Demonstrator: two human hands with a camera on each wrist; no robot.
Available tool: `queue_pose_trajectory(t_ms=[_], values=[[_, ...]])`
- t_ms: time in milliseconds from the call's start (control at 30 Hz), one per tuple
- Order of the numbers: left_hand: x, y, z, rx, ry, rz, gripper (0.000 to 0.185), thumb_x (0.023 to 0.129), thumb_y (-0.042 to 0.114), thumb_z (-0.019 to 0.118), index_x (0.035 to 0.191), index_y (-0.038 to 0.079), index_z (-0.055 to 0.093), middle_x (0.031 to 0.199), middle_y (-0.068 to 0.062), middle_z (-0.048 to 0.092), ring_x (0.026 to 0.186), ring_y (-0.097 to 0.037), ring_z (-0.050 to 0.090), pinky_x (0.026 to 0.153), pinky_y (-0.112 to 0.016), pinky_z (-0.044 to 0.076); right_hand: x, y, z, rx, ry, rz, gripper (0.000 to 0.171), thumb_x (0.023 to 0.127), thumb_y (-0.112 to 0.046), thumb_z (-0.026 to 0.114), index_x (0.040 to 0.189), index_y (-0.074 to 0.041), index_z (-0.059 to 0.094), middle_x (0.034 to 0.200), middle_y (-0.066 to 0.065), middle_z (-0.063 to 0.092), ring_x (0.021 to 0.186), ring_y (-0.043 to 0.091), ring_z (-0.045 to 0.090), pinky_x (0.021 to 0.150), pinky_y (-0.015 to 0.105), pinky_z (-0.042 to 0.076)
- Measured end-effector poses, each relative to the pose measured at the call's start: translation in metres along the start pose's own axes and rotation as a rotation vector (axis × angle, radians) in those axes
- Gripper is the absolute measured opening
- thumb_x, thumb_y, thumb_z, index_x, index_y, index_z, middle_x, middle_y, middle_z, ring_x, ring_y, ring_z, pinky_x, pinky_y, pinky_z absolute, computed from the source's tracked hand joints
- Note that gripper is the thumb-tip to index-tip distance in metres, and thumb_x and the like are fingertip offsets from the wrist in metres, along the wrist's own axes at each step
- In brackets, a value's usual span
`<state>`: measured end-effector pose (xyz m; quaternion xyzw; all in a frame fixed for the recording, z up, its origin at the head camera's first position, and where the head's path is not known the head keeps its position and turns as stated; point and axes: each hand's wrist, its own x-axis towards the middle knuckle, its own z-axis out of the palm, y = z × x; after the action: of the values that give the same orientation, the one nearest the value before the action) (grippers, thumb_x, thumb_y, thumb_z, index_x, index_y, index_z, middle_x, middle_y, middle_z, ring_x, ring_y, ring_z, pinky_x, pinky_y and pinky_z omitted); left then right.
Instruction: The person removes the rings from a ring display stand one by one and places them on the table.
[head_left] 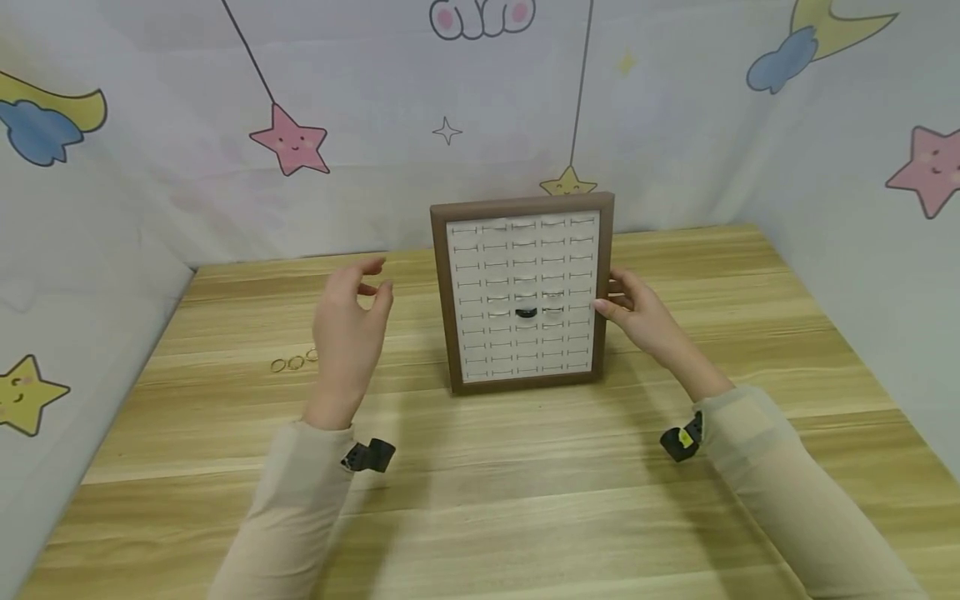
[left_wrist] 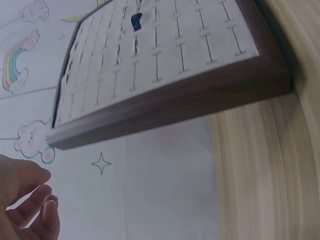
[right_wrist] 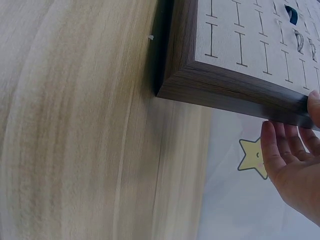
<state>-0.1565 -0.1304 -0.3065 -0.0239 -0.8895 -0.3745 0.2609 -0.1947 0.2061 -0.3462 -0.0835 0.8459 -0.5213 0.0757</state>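
Note:
A ring display board (head_left: 525, 354) with a brown wooden frame and rows of slots in its white face stands upright on the table. A black ring (head_left: 527, 312) sits in a slot near its middle, with silver-looking rings (right_wrist: 299, 41) in slots close by. My right hand (head_left: 637, 310) grips the board's right edge, thumb on the front and fingers behind. To the left of the board, my left hand (head_left: 348, 329) is in the air, fingers loosely bent, with nothing visible between thumb and fingers. Thin gold rings (head_left: 296, 362) lie in a row beside it, partly covered by that hand.
The wooden table (head_left: 510, 500) reaches back to a white cloth wall (head_left: 375, 192) printed with stars and moons, close behind the board. Cloth also hangs at both sides. A black wrist camera (head_left: 369, 456) sits on the left wrist, another black camera (head_left: 681, 442) on the right.

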Motion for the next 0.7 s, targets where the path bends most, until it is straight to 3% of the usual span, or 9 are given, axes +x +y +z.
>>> queue_pose_trajectory(t_ms=[200, 400, 700], values=[[-0.005, 0.030, 0.013, -0.007, -0.021, 0.143, 0.024, 0.091, 0.009, 0.063, 0.115, 0.004, 0.065, 0.109, -0.012, 0.067, 0.090, -0.027, 0.064, 0.060, -0.034, 0.049, 0.000, 0.001, 0.000, -0.001, 0.002, 0.001, 0.058, 0.099, -0.010, 0.049, 0.147, 0.008, 0.020, 0.143, 0.032, 0.036, 0.135, 0.045, 0.038, 0.110, 0.054, 0.036], [-0.015, 0.042, 0.030, 0.046, -0.100, 0.279, 0.022, 0.090, 0.008, 0.065, 0.112, 0.006, 0.067, 0.102, -0.009, 0.069, 0.084, -0.022, 0.063, 0.059, -0.030, 0.049, 0.001, 0.002, -0.001, 0.000, -0.003, 0.005, 0.059, 0.099, -0.011, 0.049, 0.147, 0.008, 0.020, 0.144, 0.032, 0.035, 0.135, 0.045, 0.037, 0.110, 0.054, 0.035], [-0.025, 0.046, 0.052, 0.112, -0.215, 0.323, 0.020, 0.088, 0.011, 0.068, 0.109, 0.009, 0.068, 0.104, -0.005, 0.070, 0.084, -0.019, 0.066, 0.065, -0.028, 0.054, 0.001, 0.003, -0.001, 0.008, -0.006, 0.008, 0.058, 0.099, -0.010, 0.049, 0.147, 0.007, 0.021, 0.143, 0.031, 0.036, 0.135, 0.045, 0.038, 0.110, 0.055, 0.036]])
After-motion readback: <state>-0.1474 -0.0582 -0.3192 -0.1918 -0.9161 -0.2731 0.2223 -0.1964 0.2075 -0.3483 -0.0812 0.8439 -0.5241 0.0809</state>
